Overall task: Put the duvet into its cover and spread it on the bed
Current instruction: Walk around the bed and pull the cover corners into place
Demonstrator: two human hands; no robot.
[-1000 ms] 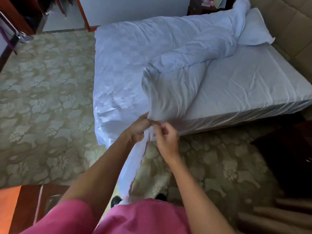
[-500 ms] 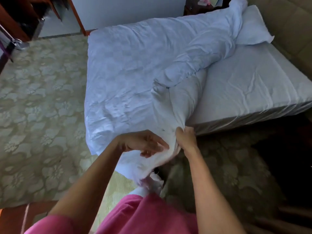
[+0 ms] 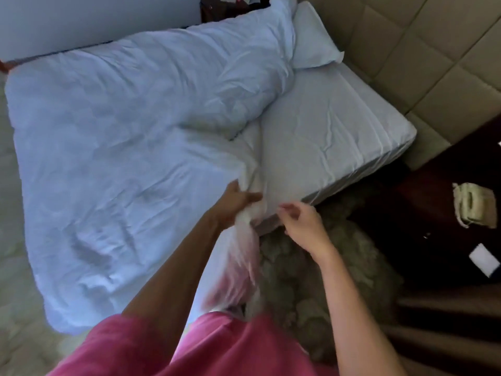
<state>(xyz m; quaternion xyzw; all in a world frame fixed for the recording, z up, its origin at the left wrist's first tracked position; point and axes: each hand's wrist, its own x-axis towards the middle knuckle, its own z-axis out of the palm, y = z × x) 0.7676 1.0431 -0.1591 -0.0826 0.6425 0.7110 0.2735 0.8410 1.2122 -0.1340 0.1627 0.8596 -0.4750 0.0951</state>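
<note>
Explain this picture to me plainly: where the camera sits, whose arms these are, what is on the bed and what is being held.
There is no machine here. The one picture comes from a wide-angle camera worn on a person's head, looking forward and down, so the two bare arms coming in from the bottom are that person's own. On the bed lies a white duvet, rumpled and drawn across the left part, with a pillow at the far end and bare sheet on the right. The left hand has a grip on a bunched edge of the duvet at the near side of the bed. The right hand hovers beside it, fingers loosely curled, holding nothing.
</note>
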